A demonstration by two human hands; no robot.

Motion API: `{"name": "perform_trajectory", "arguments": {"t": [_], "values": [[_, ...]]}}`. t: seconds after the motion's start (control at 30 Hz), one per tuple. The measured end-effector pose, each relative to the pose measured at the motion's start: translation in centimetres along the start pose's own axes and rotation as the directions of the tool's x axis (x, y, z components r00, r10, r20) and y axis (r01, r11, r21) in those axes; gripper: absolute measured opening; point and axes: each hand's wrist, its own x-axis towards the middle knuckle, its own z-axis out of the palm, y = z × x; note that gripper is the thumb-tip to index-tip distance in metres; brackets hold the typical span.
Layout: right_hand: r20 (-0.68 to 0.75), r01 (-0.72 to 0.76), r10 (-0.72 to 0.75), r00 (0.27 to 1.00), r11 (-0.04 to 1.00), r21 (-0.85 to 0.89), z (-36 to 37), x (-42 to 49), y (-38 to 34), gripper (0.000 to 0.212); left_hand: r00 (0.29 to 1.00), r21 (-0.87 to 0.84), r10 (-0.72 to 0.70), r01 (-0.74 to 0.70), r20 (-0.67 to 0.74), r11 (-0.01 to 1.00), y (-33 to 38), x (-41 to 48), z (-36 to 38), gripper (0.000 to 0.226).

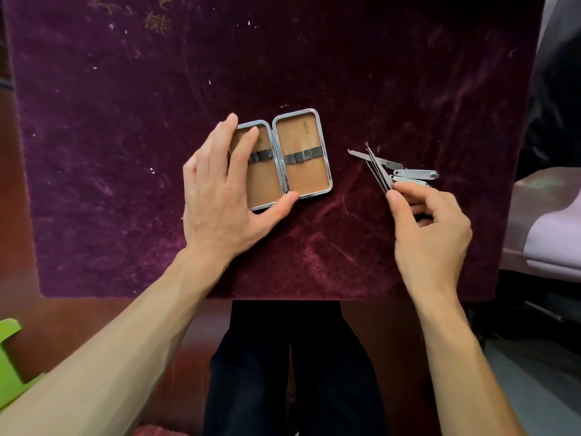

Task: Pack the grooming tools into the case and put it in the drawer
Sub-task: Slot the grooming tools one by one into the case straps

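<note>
A small metal-rimmed case (303, 155) lies open flat on the purple velvet table, its two tan halves each crossed by a dark elastic band with nothing under them. My left hand (226, 190) rests on the left half, fingers spread over its top and thumb at the lower rim. To the right, a pile of silver grooming tools (408, 174) lies on the cloth: a thin file, nail clippers and slim pointed pieces. My right hand (430, 221) pinches the near end of the tweezers (379, 173) at the pile's left side.
The velvet-covered table (283, 73) ends just in front of my dark-trousered legs (295, 366). A pale lilac chair or cushion (553, 234) stands at the right edge. A green object (9, 360) sits low at the left. No drawer is in view.
</note>
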Motion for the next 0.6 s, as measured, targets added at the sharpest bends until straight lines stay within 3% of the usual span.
{"name": "perform_trajectory", "arguments": {"t": [0.27,0.6], "values": [[0.09,0.094,-0.078,0.993,0.977,-0.191,-0.47,0.36,-0.03,0.015,1.0,0.007,-0.011,0.011,0.002,1.0,0.09,0.11,-0.1,0.093],[0.094,0.024,-0.012,0.995,0.992,-0.125,-0.87,0.7,-0.35,0.018,1.0,0.004,-0.011,0.011,0.002,1.0,0.14,0.16,-0.1,0.093]]}}
